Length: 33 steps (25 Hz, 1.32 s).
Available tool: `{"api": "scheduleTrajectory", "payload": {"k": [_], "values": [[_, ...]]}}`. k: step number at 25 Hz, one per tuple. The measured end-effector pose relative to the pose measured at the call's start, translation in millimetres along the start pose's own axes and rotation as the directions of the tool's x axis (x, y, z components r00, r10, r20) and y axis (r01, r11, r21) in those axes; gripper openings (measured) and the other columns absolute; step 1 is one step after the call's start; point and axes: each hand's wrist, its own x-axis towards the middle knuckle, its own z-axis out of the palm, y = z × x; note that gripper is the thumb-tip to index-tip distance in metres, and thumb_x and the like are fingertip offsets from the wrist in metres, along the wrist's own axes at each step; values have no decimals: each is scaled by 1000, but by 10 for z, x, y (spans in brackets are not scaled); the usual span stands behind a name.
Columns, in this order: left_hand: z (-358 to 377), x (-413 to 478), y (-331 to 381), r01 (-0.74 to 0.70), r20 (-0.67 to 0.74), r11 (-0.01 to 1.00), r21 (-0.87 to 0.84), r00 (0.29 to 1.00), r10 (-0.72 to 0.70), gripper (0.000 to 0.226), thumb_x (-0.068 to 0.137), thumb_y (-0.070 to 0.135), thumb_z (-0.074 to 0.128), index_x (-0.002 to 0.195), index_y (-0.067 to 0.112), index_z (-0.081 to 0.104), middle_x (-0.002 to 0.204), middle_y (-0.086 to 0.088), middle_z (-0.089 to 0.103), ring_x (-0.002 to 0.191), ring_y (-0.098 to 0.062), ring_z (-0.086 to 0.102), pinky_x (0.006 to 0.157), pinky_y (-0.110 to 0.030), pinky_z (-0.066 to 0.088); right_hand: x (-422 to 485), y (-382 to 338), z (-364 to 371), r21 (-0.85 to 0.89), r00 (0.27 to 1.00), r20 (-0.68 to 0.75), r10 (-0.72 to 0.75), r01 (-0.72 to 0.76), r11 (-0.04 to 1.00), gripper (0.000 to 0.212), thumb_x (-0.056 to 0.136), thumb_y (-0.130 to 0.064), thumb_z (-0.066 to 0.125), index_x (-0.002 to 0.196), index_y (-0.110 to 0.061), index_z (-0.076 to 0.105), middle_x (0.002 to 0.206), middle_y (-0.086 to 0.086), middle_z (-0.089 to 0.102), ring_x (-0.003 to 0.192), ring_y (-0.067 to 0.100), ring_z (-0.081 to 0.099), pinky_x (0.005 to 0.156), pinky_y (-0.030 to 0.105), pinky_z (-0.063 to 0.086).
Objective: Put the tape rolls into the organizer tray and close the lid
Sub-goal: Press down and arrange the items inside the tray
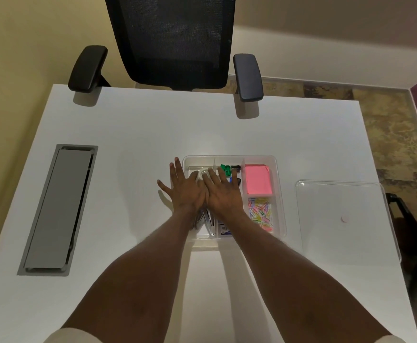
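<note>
Both hands lie flat and spread over the organizer tray.

The left hand (186, 191) and right hand (223, 191) sit side by side, fingers splayed wide, palms down, gripping nothing. Between their fingertips a clear tape roll (203, 174) shows in the organizer tray (278, 194), in its 10 o'clock compartment. Pink sticky notes (259, 180) and coloured paper clips (262, 212) fill the 3 o'clock side. The clear lid (338, 219) lies on the bench (133, 134), apart at 3 o'clock.
</note>
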Motion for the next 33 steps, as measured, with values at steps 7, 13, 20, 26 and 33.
{"api": "scheduleTrajectory", "payload": {"k": [7,13,20,26,33], "values": [[30,-95,-44,31,-105,999,21,994,-28,31,106,41,45,128,29,64,176,-8,1,164,-27,-6,124,-71,-2,-78,19,-32,-50,989,-142,-30,23,998,41,104,-39,39,130,-15,60,144,7,58,142,29,45,120,57,20],[59,-199,-42,8,-110,999,39,994,-4,29,105,38,48,124,24,65,176,-9,4,164,-27,-4,124,-69,-2,-116,30,5,-63,988,-146,-52,43,997,35,101,-39,42,110,-17,69,121,4,70,135,31,50,117,58,22],[10,-196,-60,-20,-39,1000,-24,999,19,37,108,41,44,140,33,58,176,-6,1,164,-24,-5,125,-67,-2,-162,29,42,-26,996,-82,-37,35,999,44,106,-50,33,124,-23,63,134,1,64,144,33,41,121,59,15],[46,-237,-31,16,-58,997,73,998,-12,36,107,42,40,130,24,60,176,-10,0,163,-29,-7,126,-68,-2,-192,39,23,-40,996,-63,-60,58,998,47,106,-51,32,129,-21,61,137,5,62,141,32,44,123,58,17],[-10,-256,58,8,-22,1000,4,1000,-8,36,110,41,38,128,26,65,176,-7,1,164,-24,-8,126,-63,-4,-211,52,42,-8,987,-121,-107,107,994,46,107,-46,32,135,-19,56,138,7,60,132,30,50,116,51,30]]}}
